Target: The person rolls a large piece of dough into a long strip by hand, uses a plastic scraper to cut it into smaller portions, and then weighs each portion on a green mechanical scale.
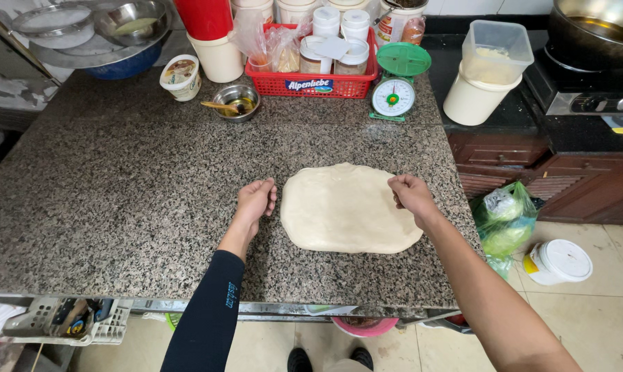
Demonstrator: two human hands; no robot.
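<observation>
A flat, pale sheet of dough point(346, 207) lies on the speckled granite counter point(132, 200), toward its right side. My left hand point(256, 200) rests at the dough's left edge, fingers curled and touching the rim. My right hand point(411, 193) is at the dough's upper right edge, fingers pinched on the rim. The left arm wears a dark sleeve; the right arm is bare.
At the back stand a red basket point(318, 84) of jars, a green kitchen scale point(396, 83), a small steel bowl point(236, 101), a paper tub point(181, 76) and white containers point(473, 96). A stove with a pan point(594, 34) is at right. A green bag point(504, 220) and white bucket point(559, 262) sit on the floor.
</observation>
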